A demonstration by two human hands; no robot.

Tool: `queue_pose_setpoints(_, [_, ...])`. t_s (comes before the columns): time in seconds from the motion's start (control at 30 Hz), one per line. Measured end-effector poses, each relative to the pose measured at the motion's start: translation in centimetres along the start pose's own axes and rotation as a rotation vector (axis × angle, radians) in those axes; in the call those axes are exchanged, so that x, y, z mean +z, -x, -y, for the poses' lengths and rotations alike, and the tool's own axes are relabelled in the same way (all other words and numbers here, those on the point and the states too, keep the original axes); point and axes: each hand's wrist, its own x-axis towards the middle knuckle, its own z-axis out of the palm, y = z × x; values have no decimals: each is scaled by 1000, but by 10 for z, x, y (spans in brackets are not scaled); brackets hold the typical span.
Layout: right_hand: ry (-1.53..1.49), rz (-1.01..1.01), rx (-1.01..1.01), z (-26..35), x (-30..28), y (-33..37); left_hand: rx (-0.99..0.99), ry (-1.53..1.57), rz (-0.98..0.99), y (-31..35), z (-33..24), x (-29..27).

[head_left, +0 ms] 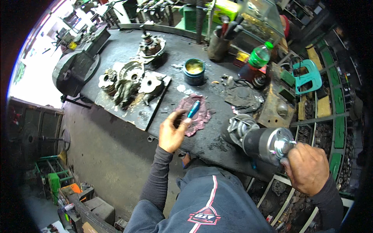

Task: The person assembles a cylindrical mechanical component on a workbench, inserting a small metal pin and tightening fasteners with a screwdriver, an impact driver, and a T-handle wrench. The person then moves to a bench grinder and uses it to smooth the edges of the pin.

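My left hand (173,131) is above the bench with its fingers curled and thumb and forefinger at the lower end of a shiny blue, handle-like rod (194,109). Beneath the rod a crumpled pink rag (203,120) is spread on the bench. At the bench's near right, my right hand (309,167) is closed on the metal end of a starter motor (261,145), a black cylinder lying tilted. Its far end has an exposed metal housing (243,126). The right fingertips are partly hidden behind the motor's end.
Dismantled metal housings (132,73) sit on a plate at the bench's left, near a vise (74,72). A grease tub (194,72) stands mid-bench. Behind it are a tool holder (218,46) and a green-capped bottle (259,60). A dark rag (243,95) lies right; a turquoise stool (309,77) is beyond.
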Motion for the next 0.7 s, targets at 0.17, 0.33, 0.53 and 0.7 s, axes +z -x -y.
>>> queue_pose_setpoints(0.17, [-13,-15,-12,-3,-5,3,-19,-503,-327,-17,68,-44])
queue_pose_setpoints(0.33, [-15,68,-26,-4,0,5,85,-664,-113,-31,85,-25])
queue_pose_setpoints(0.53, [-147,77,96,1,-5,4,78,-684,-236,-61,81,-9])
queue_pose_setpoints(0.7, [-72,-79,-14,3,1,0,114,-768,43,-75,69,26])
